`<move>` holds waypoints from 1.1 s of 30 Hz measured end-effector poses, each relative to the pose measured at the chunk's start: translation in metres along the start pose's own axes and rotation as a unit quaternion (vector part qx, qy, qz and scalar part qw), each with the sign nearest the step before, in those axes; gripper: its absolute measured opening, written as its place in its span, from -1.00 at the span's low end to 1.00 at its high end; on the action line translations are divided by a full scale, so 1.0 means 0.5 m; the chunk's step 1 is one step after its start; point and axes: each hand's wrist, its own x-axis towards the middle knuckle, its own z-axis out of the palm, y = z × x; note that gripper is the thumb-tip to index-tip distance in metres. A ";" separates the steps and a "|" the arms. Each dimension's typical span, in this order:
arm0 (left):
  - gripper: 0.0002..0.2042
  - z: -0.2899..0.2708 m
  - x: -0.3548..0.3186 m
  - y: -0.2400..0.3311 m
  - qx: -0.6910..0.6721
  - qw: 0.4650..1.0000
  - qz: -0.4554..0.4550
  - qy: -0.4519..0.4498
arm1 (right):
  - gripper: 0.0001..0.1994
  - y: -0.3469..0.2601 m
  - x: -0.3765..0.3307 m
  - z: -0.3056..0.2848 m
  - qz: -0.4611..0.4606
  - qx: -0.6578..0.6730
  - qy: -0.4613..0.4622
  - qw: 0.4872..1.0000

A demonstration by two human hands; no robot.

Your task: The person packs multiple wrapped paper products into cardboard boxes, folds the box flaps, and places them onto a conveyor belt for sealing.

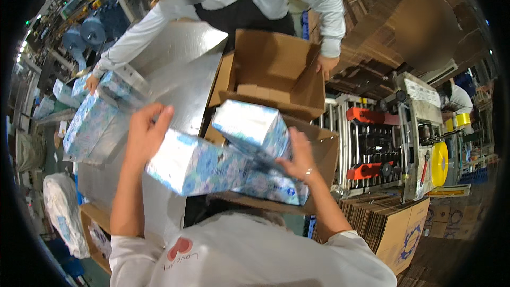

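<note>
Several blue-and-white floral wrapped packs lie before me. One pack (186,166) rests across the metal table's edge and the near carton (323,151). Another pack (248,119) sits tilted over that carton, and a lower pack (276,187) lies beneath them. My left hand (146,133) is at the left end of the first pack, thumb raised and fingers apart. Against the right end of the tilted pack is my right hand (300,157), slightly blurred, its fingers stretched and its thumb spread toward the lower pack. Neither hand is closed around a pack.
Across from me, a person in a dark apron touches more floral packs (93,125) and an open carton (279,66). The metal table (194,82) is on the left. A roller conveyor (374,143) and flattened cartons (396,228) stand right.
</note>
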 end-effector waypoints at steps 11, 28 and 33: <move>-0.65 -0.045 -0.047 -0.084 -0.050 0.994 -0.075 0.067 | -0.01 0.023 0.122 0.128 -0.116 -0.038 0.039 0.992; -0.64 -0.074 -0.083 -0.221 -0.133 0.955 -0.222 0.148 | 0.02 -0.175 0.049 0.073 -0.313 0.166 -0.344 0.870; -0.62 -0.103 -0.092 -0.243 -0.109 0.956 -0.237 0.137 | -0.13 -0.290 -0.029 0.216 -0.275 0.068 -0.128 0.950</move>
